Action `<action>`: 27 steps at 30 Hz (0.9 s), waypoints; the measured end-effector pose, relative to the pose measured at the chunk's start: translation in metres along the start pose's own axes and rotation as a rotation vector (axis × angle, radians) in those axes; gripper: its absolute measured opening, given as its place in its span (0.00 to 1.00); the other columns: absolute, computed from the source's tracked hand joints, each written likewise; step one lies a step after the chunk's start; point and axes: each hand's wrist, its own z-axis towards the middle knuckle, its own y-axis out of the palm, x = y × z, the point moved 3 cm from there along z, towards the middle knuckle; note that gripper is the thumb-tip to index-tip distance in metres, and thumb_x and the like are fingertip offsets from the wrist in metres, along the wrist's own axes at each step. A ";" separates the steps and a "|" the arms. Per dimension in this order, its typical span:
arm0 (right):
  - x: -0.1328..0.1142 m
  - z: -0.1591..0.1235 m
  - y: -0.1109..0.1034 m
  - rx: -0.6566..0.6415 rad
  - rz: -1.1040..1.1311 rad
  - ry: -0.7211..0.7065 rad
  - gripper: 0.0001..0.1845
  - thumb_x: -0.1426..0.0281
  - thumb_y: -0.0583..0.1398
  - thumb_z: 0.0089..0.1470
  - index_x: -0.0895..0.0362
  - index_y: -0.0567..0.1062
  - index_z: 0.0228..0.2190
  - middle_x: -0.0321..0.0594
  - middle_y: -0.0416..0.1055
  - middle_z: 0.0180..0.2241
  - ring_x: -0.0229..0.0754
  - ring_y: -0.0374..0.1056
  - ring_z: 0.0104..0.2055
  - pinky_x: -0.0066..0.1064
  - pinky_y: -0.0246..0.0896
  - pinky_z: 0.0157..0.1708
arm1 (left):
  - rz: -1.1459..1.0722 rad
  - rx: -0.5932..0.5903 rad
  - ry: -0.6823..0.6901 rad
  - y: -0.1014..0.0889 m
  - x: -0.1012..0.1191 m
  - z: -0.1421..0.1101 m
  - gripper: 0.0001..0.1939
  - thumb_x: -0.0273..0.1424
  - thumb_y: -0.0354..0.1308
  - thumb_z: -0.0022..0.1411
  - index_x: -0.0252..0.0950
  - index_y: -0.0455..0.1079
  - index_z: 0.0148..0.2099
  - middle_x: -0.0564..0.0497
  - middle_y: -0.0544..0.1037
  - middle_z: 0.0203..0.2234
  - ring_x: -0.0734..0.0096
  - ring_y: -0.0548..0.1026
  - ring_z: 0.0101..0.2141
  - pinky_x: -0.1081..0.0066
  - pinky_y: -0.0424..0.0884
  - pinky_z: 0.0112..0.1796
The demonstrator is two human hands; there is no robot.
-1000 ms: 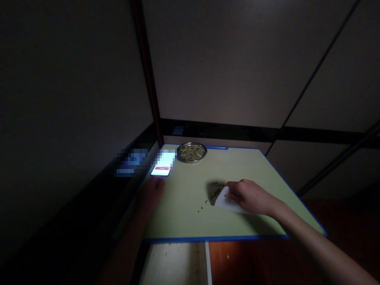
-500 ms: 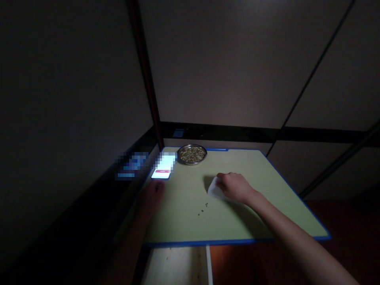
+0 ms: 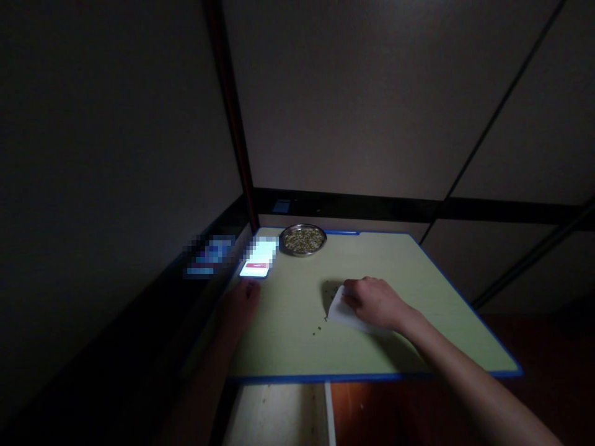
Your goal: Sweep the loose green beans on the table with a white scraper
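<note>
My right hand [image 3: 374,300] pinches a piece of white paper [image 3: 344,311], tilted low over the green tabletop [image 3: 288,347]. Small seed-like bits [image 3: 329,290] lie at the paper's left edge, partly covered by its shadow. A few more loose bits [image 3: 319,328] trail off toward the front. On the left, my left hand [image 3: 239,303] rests in shadow by the table's edge, its fingers curled in with nothing visible in them. Just beyond it lies a phone [image 3: 253,271] with a glowing screen. A round metal dish [image 3: 303,254] with many similar bits inside stands at the back.
Dark wall panels [image 3: 344,111] stand close behind the table and to its left. A blue edge strip [image 3: 325,378] runs along the table's front. Under it is a pale open drawer [image 3: 279,415]. Reddish floor [image 3: 367,409] shows below at the right.
My right hand and the paper moved left and away from me, over the dark bits, then drew slightly back. Fewer bits now show beside the paper. My left hand stays by the phone.
</note>
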 end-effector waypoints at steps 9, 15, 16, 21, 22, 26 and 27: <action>-0.001 0.011 0.000 0.038 -0.025 0.049 0.15 0.65 0.53 0.58 0.55 0.76 0.42 0.51 0.78 0.39 0.51 0.74 0.39 0.34 0.59 0.35 | -0.015 -0.008 0.009 0.001 -0.003 0.000 0.17 0.40 0.45 0.64 0.38 0.71 0.40 0.47 0.79 0.31 0.63 0.76 0.34 0.70 0.66 0.33; -0.003 0.012 -0.004 0.045 -0.028 0.043 0.16 0.65 0.51 0.60 0.56 0.75 0.42 0.51 0.78 0.40 0.50 0.74 0.40 0.34 0.59 0.36 | -0.015 -0.011 0.022 0.003 -0.006 0.002 0.18 0.43 0.44 0.65 0.39 0.71 0.40 0.48 0.78 0.29 0.63 0.75 0.32 0.70 0.66 0.32; -0.003 0.012 -0.005 0.047 -0.032 0.040 0.16 0.65 0.51 0.60 0.56 0.75 0.42 0.51 0.78 0.39 0.50 0.74 0.40 0.34 0.59 0.36 | -0.021 -0.013 0.025 0.004 -0.007 0.002 0.18 0.42 0.44 0.65 0.39 0.71 0.40 0.48 0.78 0.29 0.63 0.76 0.32 0.70 0.66 0.32; -0.004 0.009 -0.007 0.065 -0.046 -0.030 0.16 0.63 0.50 0.61 0.55 0.75 0.42 0.50 0.78 0.38 0.50 0.75 0.39 0.34 0.59 0.34 | -0.014 -0.011 0.036 0.006 -0.009 0.003 0.18 0.43 0.44 0.65 0.38 0.71 0.41 0.48 0.78 0.29 0.64 0.75 0.31 0.70 0.66 0.32; -0.006 0.009 -0.006 0.059 -0.048 -0.043 0.16 0.63 0.50 0.61 0.55 0.74 0.42 0.50 0.78 0.38 0.50 0.75 0.39 0.34 0.59 0.35 | -0.008 -0.005 0.031 0.006 -0.009 0.003 0.18 0.42 0.44 0.65 0.38 0.71 0.41 0.48 0.78 0.29 0.64 0.75 0.31 0.70 0.66 0.32; -0.011 0.013 -0.003 0.063 -0.055 -0.043 0.16 0.65 0.51 0.61 0.55 0.74 0.43 0.50 0.78 0.39 0.50 0.75 0.40 0.34 0.59 0.36 | -0.003 -0.008 0.013 0.005 -0.008 0.003 0.16 0.40 0.46 0.65 0.38 0.72 0.41 0.49 0.78 0.28 0.66 0.74 0.31 0.71 0.66 0.31; -0.013 0.014 -0.003 0.070 -0.057 -0.042 0.16 0.65 0.50 0.61 0.56 0.74 0.43 0.50 0.78 0.39 0.50 0.75 0.40 0.34 0.59 0.36 | -0.002 -0.011 0.009 0.004 -0.007 0.003 0.16 0.40 0.47 0.64 0.38 0.72 0.41 0.50 0.78 0.28 0.66 0.74 0.31 0.72 0.65 0.31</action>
